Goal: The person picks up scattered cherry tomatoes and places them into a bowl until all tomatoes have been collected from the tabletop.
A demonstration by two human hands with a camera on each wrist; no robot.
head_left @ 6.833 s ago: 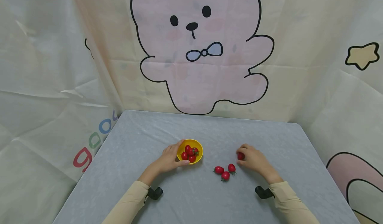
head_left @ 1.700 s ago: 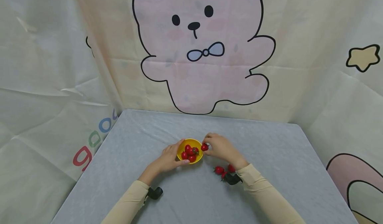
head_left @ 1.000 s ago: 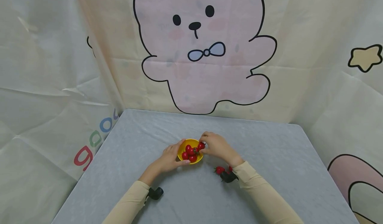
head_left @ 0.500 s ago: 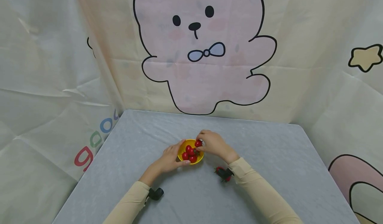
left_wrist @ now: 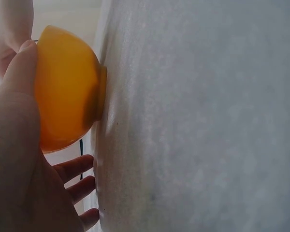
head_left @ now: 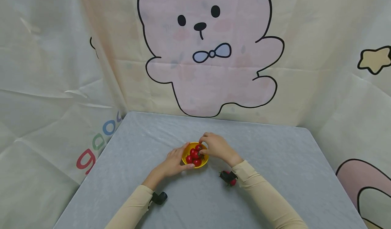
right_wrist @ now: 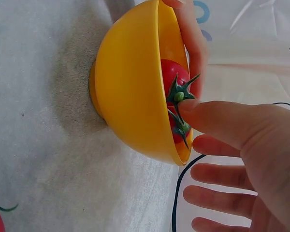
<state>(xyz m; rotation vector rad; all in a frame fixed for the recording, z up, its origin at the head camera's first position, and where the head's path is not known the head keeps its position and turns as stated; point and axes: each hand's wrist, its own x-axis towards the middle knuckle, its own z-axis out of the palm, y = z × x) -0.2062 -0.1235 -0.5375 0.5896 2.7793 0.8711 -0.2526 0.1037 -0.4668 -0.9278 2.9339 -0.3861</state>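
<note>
My left hand (head_left: 172, 161) holds a yellow bowl (head_left: 185, 158) on the table, thumb at the near rim and fingers along the far left side. Several red cherry tomatoes (head_left: 197, 162) with green stems lie inside. Over the bowl's right rim reaches my right hand (head_left: 217, 148). Its thumb tip touches the stem of a cherry tomato (right_wrist: 174, 71) in the bowl, while the other fingers (right_wrist: 217, 199) stand apart and extended. In the left wrist view the bowl's outer wall (left_wrist: 67, 92) hides its contents.
Loose cherry tomatoes (head_left: 233, 182) lie on the grey-blue table right of the bowl, partly hidden by the black camera (head_left: 227, 176) on my right wrist. Another black camera (head_left: 160, 198) sits on the left wrist. A printed cloth (head_left: 320, 96) hangs behind and beside the table.
My right hand took a cherry tomato from the table's right side and carried it left to the bowl. It now lies inside, the fingers loosened around it. The left hand stayed put.
</note>
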